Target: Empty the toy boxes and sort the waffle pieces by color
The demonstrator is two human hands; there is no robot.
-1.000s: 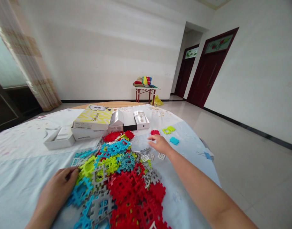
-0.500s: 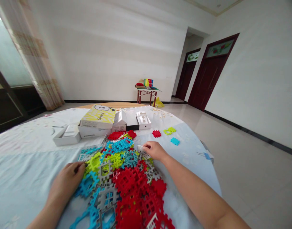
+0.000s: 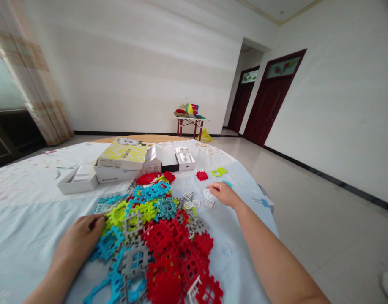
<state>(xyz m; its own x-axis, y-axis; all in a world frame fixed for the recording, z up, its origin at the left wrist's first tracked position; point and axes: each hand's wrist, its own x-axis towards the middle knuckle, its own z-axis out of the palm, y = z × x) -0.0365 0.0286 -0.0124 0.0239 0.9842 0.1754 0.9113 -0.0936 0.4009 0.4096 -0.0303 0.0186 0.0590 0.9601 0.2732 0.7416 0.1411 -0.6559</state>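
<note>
My right hand pinches a small white window piece between thumb and fingertips, just over the cloth right of the pile. Beneath it lie more white window pieces. My left hand rests at the pile's left edge, fingers curled against a lime-green building piece; whether they grip anything is hidden. Notched plastic pieces make up the pile: red panels at the front, grey panels, blue panels and green ones overlapping.
Behind the pile stand a yellow-and-white box, an open white tray and a small white box. A red piece, green pieces and a blue piece lie apart at the right. Farther off is a side table.
My right hand has moved right, away from the pile, with a white window piece in its fingers. Loose white window pieces now show where it was. The left hand stays at the pile.
</note>
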